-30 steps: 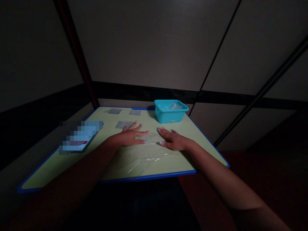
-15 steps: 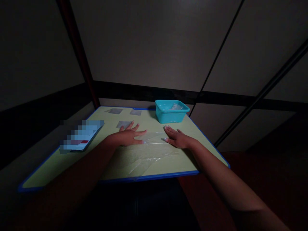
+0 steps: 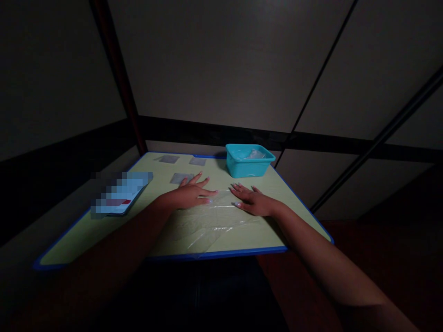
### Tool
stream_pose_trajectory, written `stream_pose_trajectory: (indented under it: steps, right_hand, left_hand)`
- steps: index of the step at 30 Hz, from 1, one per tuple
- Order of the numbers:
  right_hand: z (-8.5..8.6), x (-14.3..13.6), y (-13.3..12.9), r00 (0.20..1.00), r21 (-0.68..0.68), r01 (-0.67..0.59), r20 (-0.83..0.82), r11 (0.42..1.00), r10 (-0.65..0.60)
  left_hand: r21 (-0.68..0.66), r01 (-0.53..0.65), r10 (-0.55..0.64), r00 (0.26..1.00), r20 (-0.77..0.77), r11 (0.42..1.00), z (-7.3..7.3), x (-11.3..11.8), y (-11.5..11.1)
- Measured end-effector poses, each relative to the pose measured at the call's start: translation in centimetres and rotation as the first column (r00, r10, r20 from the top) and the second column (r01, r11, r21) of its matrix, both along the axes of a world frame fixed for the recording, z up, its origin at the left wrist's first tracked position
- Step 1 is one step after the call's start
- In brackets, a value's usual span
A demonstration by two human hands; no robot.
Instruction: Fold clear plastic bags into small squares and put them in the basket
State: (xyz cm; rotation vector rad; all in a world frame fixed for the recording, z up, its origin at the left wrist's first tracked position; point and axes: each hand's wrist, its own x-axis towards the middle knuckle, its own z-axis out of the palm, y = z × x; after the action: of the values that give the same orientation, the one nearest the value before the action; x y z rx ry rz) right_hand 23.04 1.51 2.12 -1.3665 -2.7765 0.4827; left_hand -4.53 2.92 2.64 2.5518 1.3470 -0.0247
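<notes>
A clear plastic bag or sheet (image 3: 214, 228) lies flat on the pale yellow table (image 3: 266, 237), its near end reaching the front edge. My left hand (image 3: 188, 195) rests palm down on its far left part with the fingers spread. Across from it, my right hand (image 3: 253, 201) presses on the far right part, fingers stretched out. Neither hand grips anything. Just beyond my left fingertips is a small greyish flat square (image 3: 180, 178), partly covered by the fingers.
Two more flat squares, one on the left (image 3: 169, 159) and one beside it (image 3: 197, 161), lie near the far edge. A turquoise basket (image 3: 246, 170) with crumpled clear plastic inside stands at the back right. At the left edge sits a partly blurred tablet-like device (image 3: 129, 193).
My right hand has shifted slightly left and nearer to me across the plastic. The left hand stays spread in about the same place. The whole view has moved a little.
</notes>
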Motion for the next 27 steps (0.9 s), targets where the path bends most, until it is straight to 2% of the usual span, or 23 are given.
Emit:
stream_pose_trajectory:
  steps: [8, 12, 15, 17, 20, 23, 27]
  right_hand:
    - [0.3, 0.2, -0.3, 0.998, 0.008, -0.017, -0.058, 1.0, 0.017]
    - [1.3, -0.1, -1.2, 0.98, 0.065, -0.058, -0.186, 0.996, 0.069]
    - [2.3, -0.5, -2.1, 0.925, 0.052, -0.185, -0.329, 0.981, 0.192]
    - [2.8, -0.8, -2.8, 0.856, -0.006, -0.333, -0.422, 0.943, 0.3]
    - [3.4, -1.2, -3.6, 0.781, -0.145, -0.525, -0.473, 0.838, 0.408]
    - [3.8, -1.6, -4.4, 0.782, -0.252, -0.583, -0.432, 0.772, 0.449]
    - [3.6, -2.0, -5.1, 0.787, -0.278, -0.603, -0.358, 0.747, 0.502]
  left_hand:
    - [0.005, -0.008, 0.008, 1.0, 0.026, 1.0, 0.3, -0.1, -0.1]
    - [0.16, 0.017, -0.036, 0.992, 0.119, 0.987, 0.0, 0.0, 0.3]
    - [0.299, 0.014, -0.077, 0.977, 0.201, 0.954, 0.0, 0.0, 0.6]
    - [0.358, 0.016, -0.109, 0.964, 0.242, 0.933, 0.1, 0.1, 0.6]
    - [0.392, 0.031, -0.146, 0.952, 0.267, 0.919, 0.3, 0.3, 0.5]
    - [0.394, 0.045, -0.168, 0.944, 0.284, 0.918, 0.3, 0.4, 0.5]
    - [0.388, 0.069, -0.201, 0.929, 0.311, 0.919, -0.1, 0.3, 0.7]
